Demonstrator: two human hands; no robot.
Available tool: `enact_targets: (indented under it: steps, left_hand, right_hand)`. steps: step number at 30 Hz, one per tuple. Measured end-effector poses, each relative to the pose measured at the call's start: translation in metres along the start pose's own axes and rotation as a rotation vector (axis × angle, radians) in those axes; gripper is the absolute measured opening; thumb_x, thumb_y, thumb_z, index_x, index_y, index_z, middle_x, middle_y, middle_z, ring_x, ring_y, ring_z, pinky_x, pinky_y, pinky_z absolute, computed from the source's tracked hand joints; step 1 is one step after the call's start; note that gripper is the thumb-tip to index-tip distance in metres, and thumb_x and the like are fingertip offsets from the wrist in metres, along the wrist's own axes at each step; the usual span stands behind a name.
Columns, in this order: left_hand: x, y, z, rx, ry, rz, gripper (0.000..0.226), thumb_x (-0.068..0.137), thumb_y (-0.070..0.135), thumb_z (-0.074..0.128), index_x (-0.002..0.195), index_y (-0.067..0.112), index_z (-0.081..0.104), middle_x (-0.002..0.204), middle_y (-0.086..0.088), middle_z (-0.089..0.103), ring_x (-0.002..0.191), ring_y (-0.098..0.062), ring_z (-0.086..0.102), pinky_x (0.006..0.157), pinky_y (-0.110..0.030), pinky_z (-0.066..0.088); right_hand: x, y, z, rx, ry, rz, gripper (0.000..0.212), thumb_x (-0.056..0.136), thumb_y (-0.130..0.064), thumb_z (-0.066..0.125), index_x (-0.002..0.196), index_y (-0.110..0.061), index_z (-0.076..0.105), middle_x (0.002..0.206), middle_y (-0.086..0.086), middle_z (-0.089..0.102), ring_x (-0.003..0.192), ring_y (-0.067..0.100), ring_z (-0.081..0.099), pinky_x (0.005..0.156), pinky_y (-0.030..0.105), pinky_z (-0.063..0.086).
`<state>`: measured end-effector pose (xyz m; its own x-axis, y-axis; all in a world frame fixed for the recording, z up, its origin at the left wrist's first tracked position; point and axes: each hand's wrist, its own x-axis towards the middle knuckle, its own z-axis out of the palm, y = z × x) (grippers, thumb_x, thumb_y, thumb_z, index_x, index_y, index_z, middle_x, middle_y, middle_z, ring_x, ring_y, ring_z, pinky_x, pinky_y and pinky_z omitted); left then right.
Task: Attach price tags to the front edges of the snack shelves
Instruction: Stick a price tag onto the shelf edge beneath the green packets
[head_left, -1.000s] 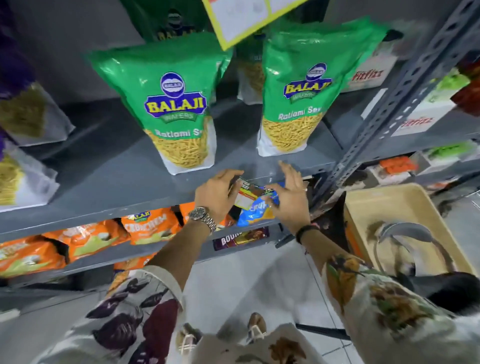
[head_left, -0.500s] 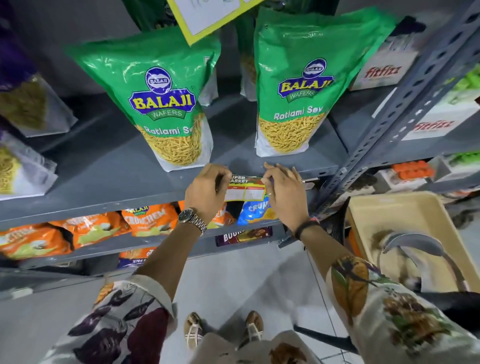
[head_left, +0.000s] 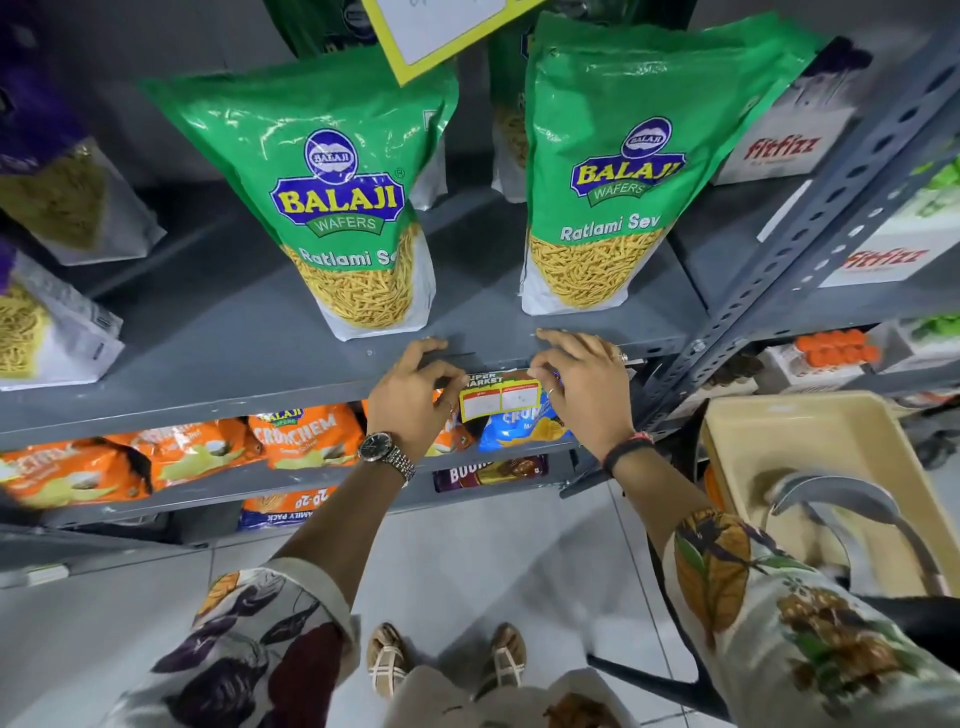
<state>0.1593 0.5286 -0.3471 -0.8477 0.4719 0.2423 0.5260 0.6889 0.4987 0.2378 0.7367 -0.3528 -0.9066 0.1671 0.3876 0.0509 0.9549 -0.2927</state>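
Note:
A small price tag (head_left: 500, 399) with a yellow and red border and two white fields hangs at the front edge of the grey snack shelf (head_left: 218, 402). My left hand (head_left: 410, 395) pinches its left end and my right hand (head_left: 584, 387) pinches its right end. The tag lies level along the edge, below the gap between two green Balaji Ratlami Sev bags (head_left: 343, 208) (head_left: 613, 171). Fingers of both hands rest over the shelf lip.
Orange and blue chip packs (head_left: 306, 434) fill the shelf below. A slotted grey upright (head_left: 810, 228) stands to the right. A beige basket (head_left: 810, 467) hangs on my right arm. A yellow-edged card (head_left: 441, 26) hangs above. Purple bags (head_left: 57, 197) sit at the left.
My hands rose from below the shelf to its front edge. The tag, tilted a second ago, now lies flat and level along the edge.

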Motion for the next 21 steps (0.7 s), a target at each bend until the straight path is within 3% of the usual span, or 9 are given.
enact_targets:
  steps: [6, 14, 18, 21]
  left_hand:
    - [0.001, 0.001, 0.002, -0.012, 0.023, -0.033, 0.012, 0.084, 0.034, 0.064, 0.083, 0.024, 0.071, 0.121, 0.008, 0.059, 0.080, -0.016, 0.066, 0.056, -0.027, 0.050]
    - [0.003, 0.007, 0.002, -0.022, 0.044, -0.071, 0.008, 0.079, 0.031, 0.068, 0.078, 0.023, 0.070, 0.116, 0.007, 0.060, 0.082, -0.015, 0.064, 0.057, -0.020, 0.038]
    - [0.006, 0.011, 0.002, -0.009, 0.051, -0.100, 0.012, 0.077, 0.032, 0.070, 0.074, 0.020, 0.068, 0.113, 0.005, 0.060, 0.087, -0.016, 0.063, 0.056, -0.021, 0.038]
    - [0.008, 0.012, 0.001, -0.011, 0.063, -0.109, 0.023, 0.078, 0.035, 0.070, 0.067, 0.019, 0.059, 0.110, 0.002, 0.061, 0.089, -0.018, 0.063, 0.055, -0.021, 0.035]
  right_hand:
    - [0.001, -0.001, 0.001, 0.005, 0.026, 0.031, 0.011, 0.087, -0.029, 0.059, 0.083, -0.024, 0.068, 0.114, -0.004, 0.069, 0.098, 0.026, 0.060, 0.081, 0.043, 0.043]
    - [0.001, -0.002, 0.006, -0.005, 0.043, 0.044, 0.010, 0.085, -0.027, 0.058, 0.081, -0.023, 0.066, 0.115, -0.005, 0.068, 0.091, 0.027, 0.059, 0.077, 0.042, 0.043]
    - [0.003, -0.007, 0.007, -0.015, 0.059, 0.076, 0.015, 0.084, -0.031, 0.054, 0.079, -0.020, 0.064, 0.108, -0.004, 0.070, 0.085, 0.029, 0.059, 0.074, 0.042, 0.042]
    - [0.005, -0.011, 0.010, -0.037, 0.061, 0.118, 0.029, 0.081, -0.047, 0.061, 0.080, -0.018, 0.060, 0.094, 0.000, 0.067, 0.081, 0.027, 0.056, 0.071, 0.040, 0.040]
